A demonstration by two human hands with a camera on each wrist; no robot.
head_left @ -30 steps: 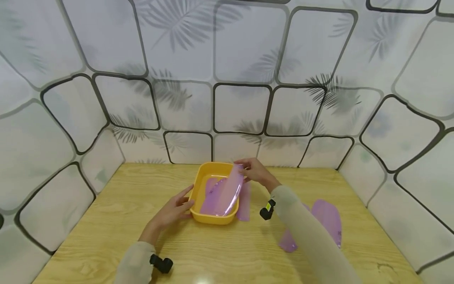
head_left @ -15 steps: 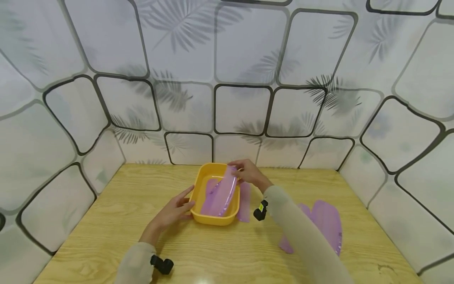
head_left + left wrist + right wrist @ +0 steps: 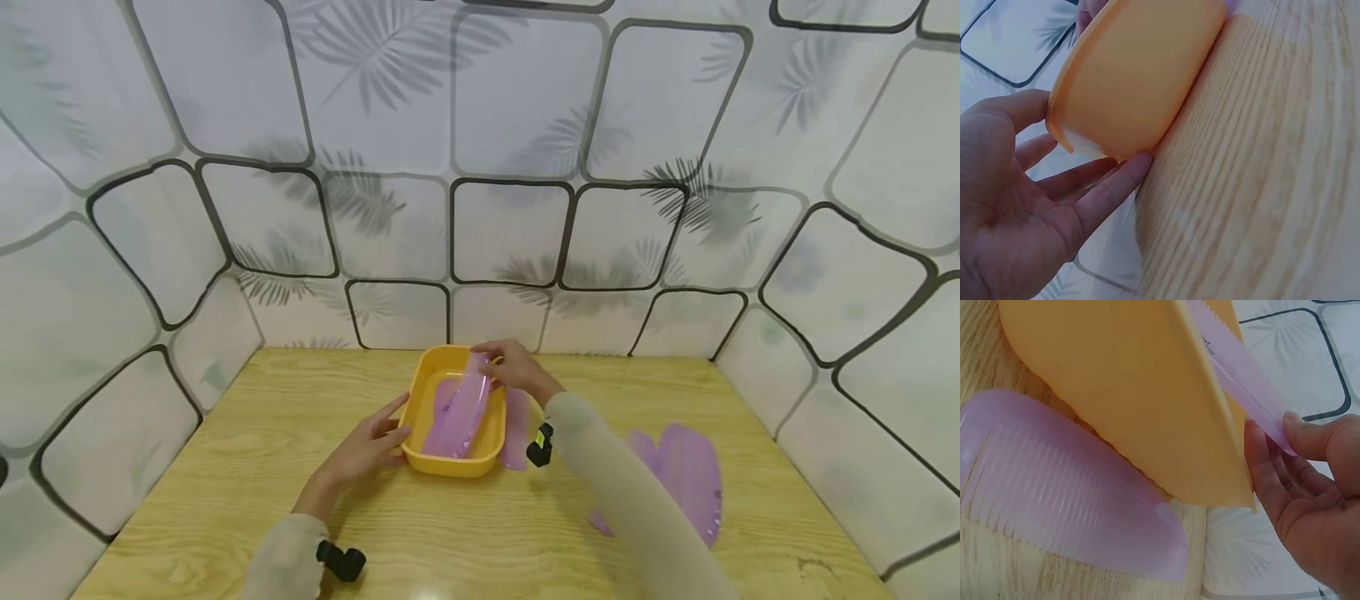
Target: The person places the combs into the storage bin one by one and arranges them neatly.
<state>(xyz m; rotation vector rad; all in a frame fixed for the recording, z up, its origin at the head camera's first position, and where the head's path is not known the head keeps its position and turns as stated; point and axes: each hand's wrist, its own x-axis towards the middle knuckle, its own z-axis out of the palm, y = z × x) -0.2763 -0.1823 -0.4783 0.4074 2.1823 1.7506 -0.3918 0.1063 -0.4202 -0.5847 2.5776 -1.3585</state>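
Observation:
My right hand [image 3: 517, 367] pinches a translucent purple comb [image 3: 470, 400] by its far end, between thumb and fingers. The comb slants down into a yellow plastic basin [image 3: 450, 468], over another purple comb [image 3: 444, 390] lying inside. In the right wrist view the held comb [image 3: 1241, 369] shows its teeth and small dark lettering beyond the basin's rim. At the basin's left side rests my left hand [image 3: 363, 446]. Seen from the left wrist, its fairly straight fingers touch the outer wall of the basin [image 3: 1135, 75], and its thumb is at the rim.
Against the basin's right side lies a purple comb [image 3: 515, 429] on the wooden table [image 3: 450, 533]. Further right are more purple combs [image 3: 692, 475], partly hidden by the right sleeve [image 3: 630, 483]. A patterned wall covering [image 3: 510, 233] surrounds the table's back and sides.
My right hand has moved left with the held comb, carrying it further over the middle of the basin and lower. The left hand and basin stay in place.

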